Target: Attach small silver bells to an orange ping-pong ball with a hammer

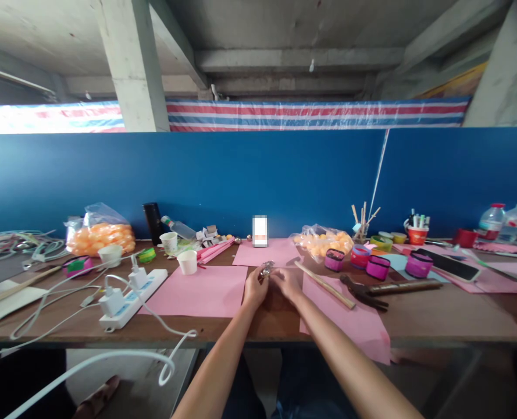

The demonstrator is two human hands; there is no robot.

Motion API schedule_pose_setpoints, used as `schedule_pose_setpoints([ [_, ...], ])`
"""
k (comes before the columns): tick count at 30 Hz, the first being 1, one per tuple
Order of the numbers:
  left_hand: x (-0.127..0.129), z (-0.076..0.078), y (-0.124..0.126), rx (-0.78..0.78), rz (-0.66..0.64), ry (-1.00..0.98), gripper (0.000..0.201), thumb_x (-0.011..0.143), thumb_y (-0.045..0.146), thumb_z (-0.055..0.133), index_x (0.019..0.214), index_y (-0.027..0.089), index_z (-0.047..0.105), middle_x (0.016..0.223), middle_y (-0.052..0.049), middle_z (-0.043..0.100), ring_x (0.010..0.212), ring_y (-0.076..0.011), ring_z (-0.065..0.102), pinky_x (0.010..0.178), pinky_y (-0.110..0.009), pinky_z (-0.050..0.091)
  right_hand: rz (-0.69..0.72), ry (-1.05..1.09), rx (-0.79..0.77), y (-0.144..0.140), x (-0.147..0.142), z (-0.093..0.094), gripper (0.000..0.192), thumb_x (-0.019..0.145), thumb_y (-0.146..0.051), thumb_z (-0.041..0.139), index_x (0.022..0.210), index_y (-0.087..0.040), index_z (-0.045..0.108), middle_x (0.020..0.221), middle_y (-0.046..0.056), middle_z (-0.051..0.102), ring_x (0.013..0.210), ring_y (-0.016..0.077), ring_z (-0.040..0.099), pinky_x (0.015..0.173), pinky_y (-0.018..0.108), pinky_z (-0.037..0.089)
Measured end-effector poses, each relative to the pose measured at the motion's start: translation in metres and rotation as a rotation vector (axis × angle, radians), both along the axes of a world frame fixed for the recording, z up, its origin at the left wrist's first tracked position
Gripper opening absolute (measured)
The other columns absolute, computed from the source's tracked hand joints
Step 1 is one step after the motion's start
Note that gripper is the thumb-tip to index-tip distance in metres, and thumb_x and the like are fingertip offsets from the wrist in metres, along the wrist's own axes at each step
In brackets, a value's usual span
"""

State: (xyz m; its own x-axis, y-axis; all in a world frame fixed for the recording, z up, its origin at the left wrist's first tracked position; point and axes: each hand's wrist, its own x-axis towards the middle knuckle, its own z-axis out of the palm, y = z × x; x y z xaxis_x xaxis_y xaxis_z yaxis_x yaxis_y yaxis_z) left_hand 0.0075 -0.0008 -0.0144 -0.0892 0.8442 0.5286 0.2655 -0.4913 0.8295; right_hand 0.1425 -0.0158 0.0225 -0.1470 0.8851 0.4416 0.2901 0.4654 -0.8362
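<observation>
My left hand (256,288) is closed around a small shiny silvery metal piece (266,269), which sticks up above the thumb and fingers. What kind of piece it is, I cannot make out. My right hand (286,284) is just to the right, its fingers curled in toward the metal piece. Whether those fingertips touch it or pinch something tiny is too small to tell. Both hands are over the brown table (275,326), between a pink sheet (197,291) on the left and another pink sheet (349,320) on the right.
A wooden stick (325,285) and a hammer (398,287) lie to the right, near purple-rimmed small containers (377,267). On the left are a white power strip (134,299) with cables and a paper cup (187,262). Bags of orange balls (101,237) stand behind, before a blue partition (241,174).
</observation>
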Motion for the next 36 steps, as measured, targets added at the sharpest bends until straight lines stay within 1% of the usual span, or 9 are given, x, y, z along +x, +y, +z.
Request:
schedule_pose_setpoints([
  [4, -0.0002, -0.0001, 0.0004, 0.001, 0.017, -0.001, 0.037, 0.068, 0.009, 0.055, 0.104, 0.018, 0.057, 0.100, -0.008, 0.063, 0.090, -0.0185, 0.060, 0.079, -0.033, 0.049, 0.026, -0.004, 0.024, 0.0013, -0.0005, -0.0006, 0.019, 0.072, -0.033, 0.056, 0.074, -0.016, 0.063, 0.088, 0.007, 0.067, 0.083, 0.0207, 0.060, 0.078, 0.032, 0.044],
  [8, 0.0007, 0.0003, 0.0006, 0.002, 0.025, -0.013, 0.037, 0.067, 0.009, 0.056, 0.103, 0.018, 0.057, 0.100, -0.008, 0.063, 0.089, -0.0188, 0.061, 0.079, -0.033, 0.049, 0.049, -0.012, 0.035, 0.0025, -0.0006, -0.0017, 0.018, 0.073, -0.033, 0.055, 0.072, -0.017, 0.063, 0.086, 0.006, 0.067, 0.082, 0.0202, 0.060, 0.077, 0.031, 0.044],
  [14, 0.0008, 0.0007, -0.0002, 0.015, 0.029, -0.022, 0.037, 0.066, 0.008, 0.057, 0.102, 0.019, 0.058, 0.100, -0.008, 0.063, 0.089, -0.0191, 0.060, 0.079, -0.033, 0.049, 0.065, -0.013, 0.047, 0.0042, -0.0005, -0.0032, 0.019, 0.073, -0.034, 0.055, 0.072, -0.017, 0.063, 0.086, 0.006, 0.067, 0.083, 0.0205, 0.060, 0.078, 0.031, 0.043],
  [17, 0.0002, -0.0003, 0.0007, 0.015, 0.017, -0.026, 0.038, 0.066, 0.008, 0.056, 0.102, 0.019, 0.057, 0.100, -0.008, 0.063, 0.090, -0.0188, 0.060, 0.080, -0.033, 0.049, 0.067, -0.014, 0.049, 0.0050, -0.0004, -0.0041, 0.019, 0.073, -0.034, 0.055, 0.072, -0.017, 0.063, 0.084, 0.006, 0.067, 0.084, 0.0209, 0.060, 0.078, 0.032, 0.043],
  [24, -0.0009, -0.0023, 0.0027, 0.022, 0.008, -0.006, 0.040, 0.066, 0.007, 0.054, 0.105, 0.018, 0.056, 0.105, -0.008, 0.060, 0.094, -0.0189, 0.058, 0.082, -0.035, 0.048, 0.070, -0.014, 0.060, 0.0049, -0.0005, -0.0040, 0.017, 0.073, -0.032, 0.055, 0.071, -0.016, 0.063, 0.087, 0.007, 0.066, 0.082, 0.0203, 0.060, 0.077, 0.031, 0.043],
  [36, -0.0012, 0.0024, -0.0018, 0.043, 0.024, 0.035, 0.040, 0.067, 0.005, 0.052, 0.105, 0.019, 0.058, 0.104, -0.008, 0.061, 0.097, -0.0207, 0.056, 0.088, -0.038, 0.043, 0.070, -0.040, 0.059, 0.0009, -0.0009, -0.0001, 0.020, 0.074, -0.034, 0.054, 0.071, -0.017, 0.063, 0.084, 0.006, 0.066, 0.080, 0.0197, 0.059, 0.075, 0.030, 0.043],
])
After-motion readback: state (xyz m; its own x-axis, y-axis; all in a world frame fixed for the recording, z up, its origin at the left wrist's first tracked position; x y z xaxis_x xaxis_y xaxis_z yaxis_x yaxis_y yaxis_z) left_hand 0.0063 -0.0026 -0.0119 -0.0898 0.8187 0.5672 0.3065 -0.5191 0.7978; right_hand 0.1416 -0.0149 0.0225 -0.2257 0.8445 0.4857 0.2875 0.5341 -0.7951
